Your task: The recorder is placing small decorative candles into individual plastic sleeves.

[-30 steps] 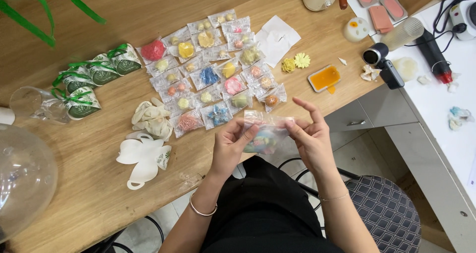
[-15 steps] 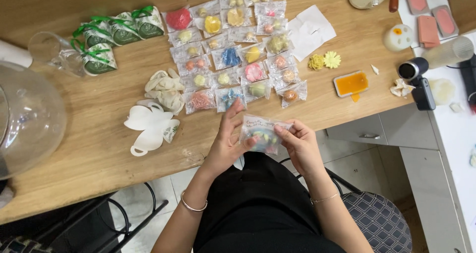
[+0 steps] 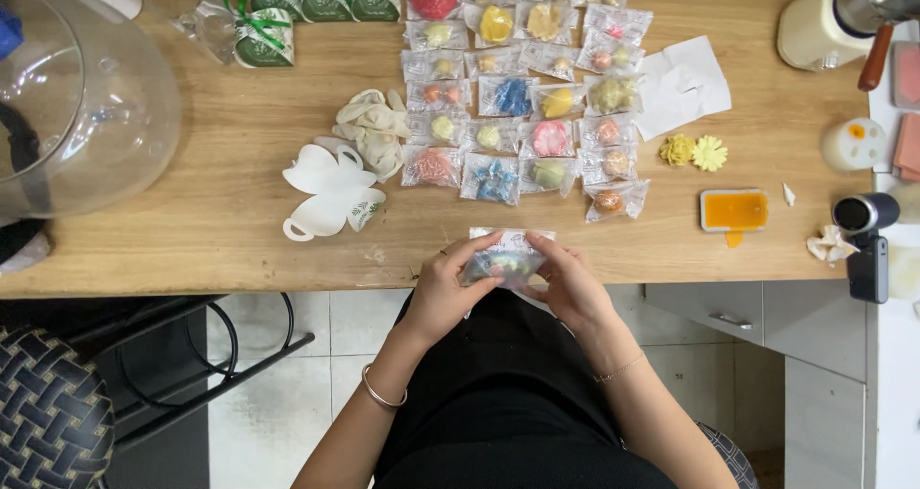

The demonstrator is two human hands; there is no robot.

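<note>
Now both hands, left hand (image 3: 448,288) and right hand (image 3: 573,286), pinch small clear packet (image 3: 505,262) at near worktop (image 3: 230,202) edge; grip unchanged from second ago, packet lower, just near rows of bagged sweets (image 3: 522,96).

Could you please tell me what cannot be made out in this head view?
- Small clear packet: its contents are blurred and covered by the left hand and right hand.
- Cream jug: cut off by the top edge.
- Glass dome: cut off at left.
</note>
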